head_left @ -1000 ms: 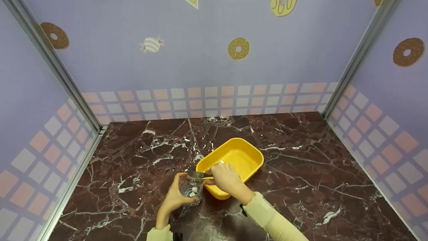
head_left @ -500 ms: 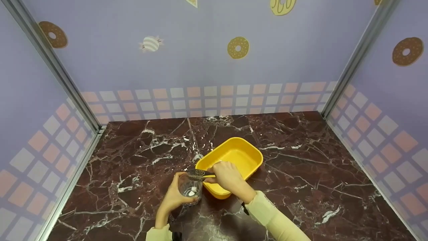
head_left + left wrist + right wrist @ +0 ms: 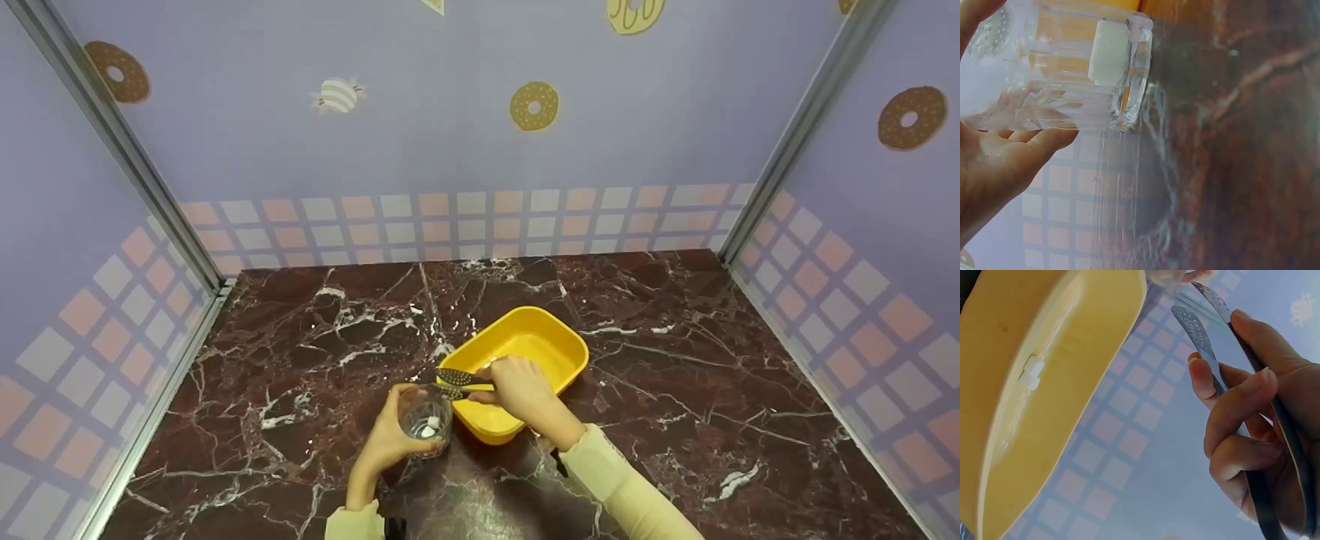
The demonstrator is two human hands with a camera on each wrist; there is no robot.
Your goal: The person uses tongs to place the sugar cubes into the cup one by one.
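Note:
My left hand (image 3: 382,439) grips a clear glass (image 3: 1055,73), fingers and thumb around its side. White cubes (image 3: 431,426) lie at the bottom of the glass, which stands just left of a yellow bin (image 3: 559,322). In my right hand (image 3: 521,386) are metal tongs (image 3: 1199,334) with perforated tips. Their tips are spread apart with nothing between them, over the gap between the glass rim and the bin's near-left edge. Inside the bin, the right wrist view shows small white cubes (image 3: 1031,372) lying together against its wall.
A dark red marble-patterned tabletop (image 3: 690,420) carries everything, with small white specks scattered left of and behind the bin. Lilac walls (image 3: 435,150) with printed sweets and tiles enclose the back and both sides.
The tongs have shifted from over the glass to the right and slightly up, and their tips have spread wider. My left hand and the glass stay nearly in place.

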